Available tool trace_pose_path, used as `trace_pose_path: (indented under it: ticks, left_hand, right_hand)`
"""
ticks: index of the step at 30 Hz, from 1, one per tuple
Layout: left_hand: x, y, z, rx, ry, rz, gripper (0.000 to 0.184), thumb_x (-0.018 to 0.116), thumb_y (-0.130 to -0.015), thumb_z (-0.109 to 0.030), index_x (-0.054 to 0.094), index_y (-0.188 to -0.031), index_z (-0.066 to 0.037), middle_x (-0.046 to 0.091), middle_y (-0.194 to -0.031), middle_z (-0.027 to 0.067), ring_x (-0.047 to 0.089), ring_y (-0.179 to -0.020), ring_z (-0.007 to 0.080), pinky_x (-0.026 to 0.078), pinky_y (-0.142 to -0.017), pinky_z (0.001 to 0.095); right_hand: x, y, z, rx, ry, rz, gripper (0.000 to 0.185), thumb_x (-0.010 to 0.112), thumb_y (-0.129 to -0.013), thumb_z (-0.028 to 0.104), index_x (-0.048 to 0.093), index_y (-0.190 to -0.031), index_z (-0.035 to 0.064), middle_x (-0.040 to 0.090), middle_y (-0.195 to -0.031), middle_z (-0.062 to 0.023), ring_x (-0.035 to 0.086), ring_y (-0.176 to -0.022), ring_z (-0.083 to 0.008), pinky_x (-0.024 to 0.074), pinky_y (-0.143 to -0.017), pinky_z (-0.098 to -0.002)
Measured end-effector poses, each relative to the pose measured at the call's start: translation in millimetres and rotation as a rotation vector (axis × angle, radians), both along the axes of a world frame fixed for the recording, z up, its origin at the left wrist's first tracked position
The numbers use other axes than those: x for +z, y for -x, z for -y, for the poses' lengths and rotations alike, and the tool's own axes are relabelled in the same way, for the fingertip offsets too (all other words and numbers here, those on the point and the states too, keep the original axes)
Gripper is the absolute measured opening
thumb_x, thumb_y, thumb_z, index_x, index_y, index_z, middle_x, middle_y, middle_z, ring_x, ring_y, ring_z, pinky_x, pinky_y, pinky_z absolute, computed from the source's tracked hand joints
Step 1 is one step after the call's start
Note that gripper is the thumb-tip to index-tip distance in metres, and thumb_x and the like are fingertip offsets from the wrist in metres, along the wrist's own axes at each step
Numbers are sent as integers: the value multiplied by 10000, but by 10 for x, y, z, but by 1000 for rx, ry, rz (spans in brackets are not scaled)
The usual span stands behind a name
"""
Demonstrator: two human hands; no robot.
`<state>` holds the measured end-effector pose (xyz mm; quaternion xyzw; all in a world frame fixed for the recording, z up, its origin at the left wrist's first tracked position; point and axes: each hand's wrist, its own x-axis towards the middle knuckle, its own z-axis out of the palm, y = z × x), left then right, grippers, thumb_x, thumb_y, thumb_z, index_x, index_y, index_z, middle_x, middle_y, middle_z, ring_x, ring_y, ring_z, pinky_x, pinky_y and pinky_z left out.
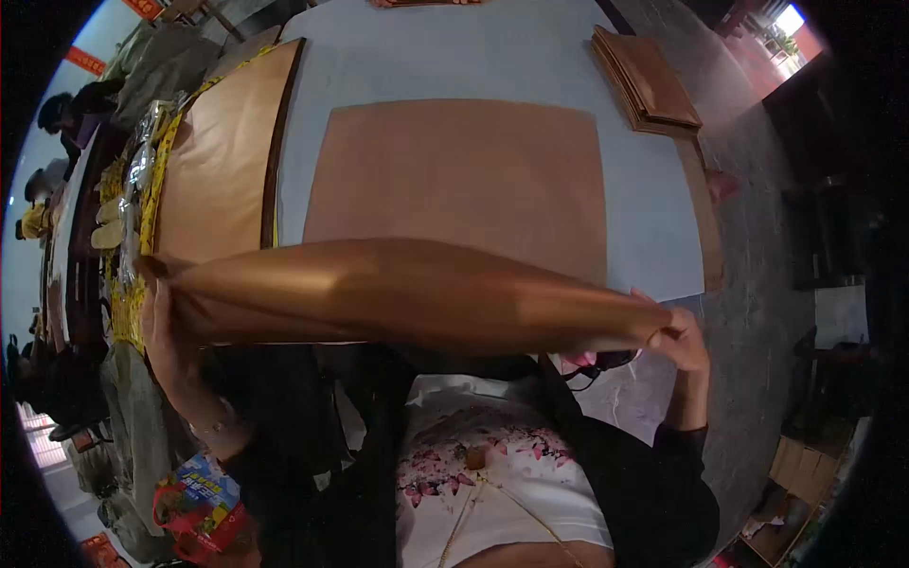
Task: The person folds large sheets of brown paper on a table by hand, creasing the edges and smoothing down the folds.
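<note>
A glossy brown sheet [407, 289], curved and sagging, stretches across the near edge of the table between my two hands. Its left end is gripped in my left hand [163, 331], whose fingers are partly hidden by the fold. At the other end, my right hand [684, 341] pinches the corner between thumb and fingers. Beyond it, a flat brown sheet [464, 166] lies on the pale table top [445, 57], its near part covered by the held one. I cannot tell whether the sheets are paper or another material.
On the left stands a stack of large brown sheets [222, 142] beside yellow tape or ribbon [156, 189]. Folded brown pieces [649, 80] are piled at the far right. A red and blue bag [204, 502] sits low left. People [80, 114] are at the far left.
</note>
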<state>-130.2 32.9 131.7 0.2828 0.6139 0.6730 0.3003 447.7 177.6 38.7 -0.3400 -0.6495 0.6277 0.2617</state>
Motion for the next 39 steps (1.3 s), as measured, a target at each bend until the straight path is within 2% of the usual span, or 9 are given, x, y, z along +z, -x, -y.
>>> trace_pose_path:
  ticks: [5,7,11,14,15,19,29,34,39]
  left_hand:
    - [63,375,-1015,-321,193,-264,328,522,-897,-232,517,-1130,-1,565,-1046,57,542,-940,105,445,-807,242]
    - [-128,177,-1472,-317,242,36,285,521,-898,-249,554,-1058,-15,576,-987,37,538,-887,85,453,-758,229]
    - [-933,173,-1967,-458,514,-219,286,521,-897,-242,575,-1036,3,595,-935,28,542,-833,97,443,-734,239]
    - [-1687,233,-2126,-346,508,-24,268,531,-891,-286,602,-866,-28,465,-660,-36,388,-546,73,307,-462,235]
    - [-1695,241,-2135,-347,513,-23,268,531,-891,-286,602,-866,-28,465,-660,-36,388,-546,73,307,-462,235]
    - [-1826,268,-2089,-365,723,-169,232,535,-881,-276,555,-778,-69,374,-556,-76,292,-457,39,208,-411,227]
    - [-1778,167,-2086,-383,657,-270,258,527,-879,-293,589,-827,-48,449,-626,-57,367,-547,41,292,-478,217]
    - [-1757,215,-2099,-401,743,-318,264,521,-889,-278,606,-924,-30,515,-690,-69,419,-587,26,322,-514,195]
    - [-1650,68,-2102,-385,705,-208,267,518,-895,-257,604,-995,-24,576,-774,-57,480,-667,24,369,-592,175]
  right_hand:
    - [-82,94,-597,-253,19,-110,384,592,-832,285,556,-1084,-3,592,-983,-25,536,-894,-120,417,-788,-271]
    - [-217,281,-844,-322,138,-106,333,584,-838,269,564,-1048,11,586,-950,-14,531,-869,-102,415,-757,-249]
    - [-705,579,-1097,-427,450,-10,251,575,-847,232,576,-998,31,563,-871,9,524,-773,-82,406,-680,-197]
    - [-990,527,-1142,-447,367,235,186,552,-855,210,571,-914,35,555,-800,15,513,-702,-73,405,-625,-207]
    - [-903,743,-1082,-616,395,112,156,532,-860,203,535,-805,57,504,-638,29,447,-525,-55,355,-469,-211]
    - [-832,574,-1115,-394,293,379,159,529,-852,179,501,-751,61,411,-480,26,320,-345,-57,233,-317,-234]
    - [-950,664,-1014,-712,150,394,315,514,-881,268,502,-729,-7,426,-597,40,382,-538,-69,341,-480,-248]
    - [-798,699,-889,-616,-238,760,317,513,-886,245,477,-762,-45,366,-532,-54,327,-547,-101,334,-489,-286]
    - [-850,638,-853,-621,-151,740,288,517,-882,236,519,-815,-43,425,-561,-61,361,-555,-98,353,-504,-284]
